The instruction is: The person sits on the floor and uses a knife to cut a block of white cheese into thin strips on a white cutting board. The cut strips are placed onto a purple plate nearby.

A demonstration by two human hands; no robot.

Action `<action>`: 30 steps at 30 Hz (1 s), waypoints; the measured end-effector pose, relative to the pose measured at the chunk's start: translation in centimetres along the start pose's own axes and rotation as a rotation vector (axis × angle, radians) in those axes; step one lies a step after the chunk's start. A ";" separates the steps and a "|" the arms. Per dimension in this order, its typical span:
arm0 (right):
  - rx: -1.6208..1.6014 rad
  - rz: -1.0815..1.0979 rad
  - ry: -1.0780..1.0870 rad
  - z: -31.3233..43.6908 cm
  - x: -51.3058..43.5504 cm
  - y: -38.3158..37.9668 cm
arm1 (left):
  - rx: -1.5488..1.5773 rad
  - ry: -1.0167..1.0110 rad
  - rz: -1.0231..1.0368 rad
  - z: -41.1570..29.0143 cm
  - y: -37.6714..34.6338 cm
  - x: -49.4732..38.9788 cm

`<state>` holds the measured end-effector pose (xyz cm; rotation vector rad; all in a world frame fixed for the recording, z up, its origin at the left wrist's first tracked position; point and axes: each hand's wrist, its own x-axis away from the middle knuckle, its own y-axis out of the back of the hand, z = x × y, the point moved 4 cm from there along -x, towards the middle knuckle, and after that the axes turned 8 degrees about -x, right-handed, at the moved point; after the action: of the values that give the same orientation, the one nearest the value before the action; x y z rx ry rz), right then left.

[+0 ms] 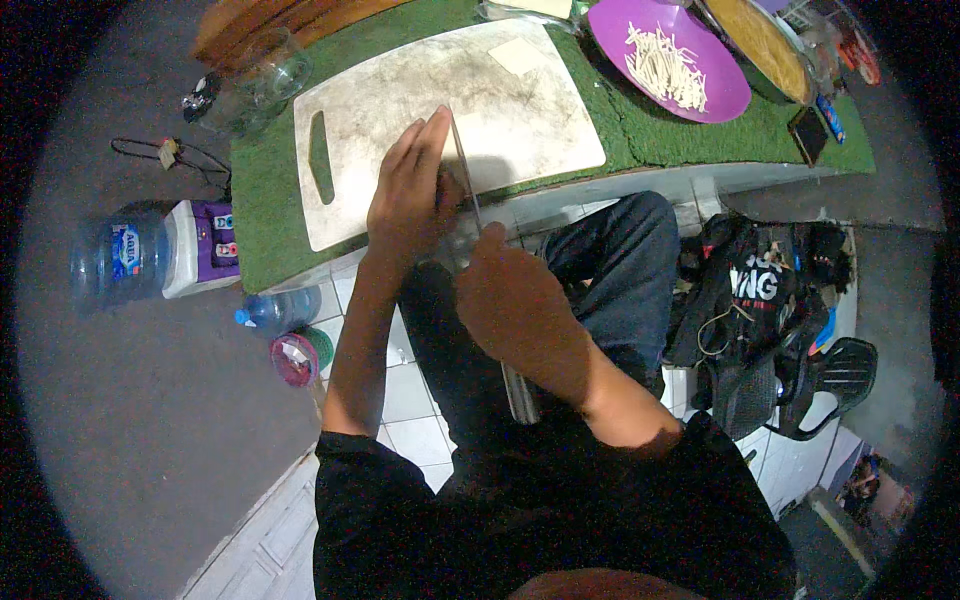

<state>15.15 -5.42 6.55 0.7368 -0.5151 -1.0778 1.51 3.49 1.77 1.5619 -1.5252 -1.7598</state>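
Note:
A white plastic cutting board [375,97], stained dark in places, lies on the green mat. My left hand [411,180] presses down on it, fingers stretched forward and close together. Along the right side of those fingers runs a knife blade [468,174], its edge towards the board. My right hand [517,292] grips the knife, and the metal handle [520,394] sticks out below the fist. A pale flat square piece [519,56] lies near the board's far right corner. Whatever is under my left fingers is hidden; a faint pale patch shows beside the blade.
Beyond the board, a purple bowl [724,82] holds thin white strips [664,67]. Next to it stands a pan of yellowish contents [757,45]. A phone [808,135] lies at the mat's right. Glass jars [277,67] and a large water bottle [120,255] are leftward.

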 end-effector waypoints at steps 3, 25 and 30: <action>0.275 -0.063 0.319 -0.3 0.2 -0.3 | 0.005 0.012 -0.035 0.2 -0.1 0.5; 0.208 -0.087 0.084 -1.4 0.5 0.7 | -0.033 -0.024 -0.075 0.2 -0.3 0.9; -0.027 -0.102 -0.040 -1.4 0.5 1.2 | 0.007 -0.014 -0.114 0.0 -0.2 0.8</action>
<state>17.02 -5.14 6.52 0.7253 -0.5002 -1.1945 1.34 2.94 1.16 1.6736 -1.4771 -1.8313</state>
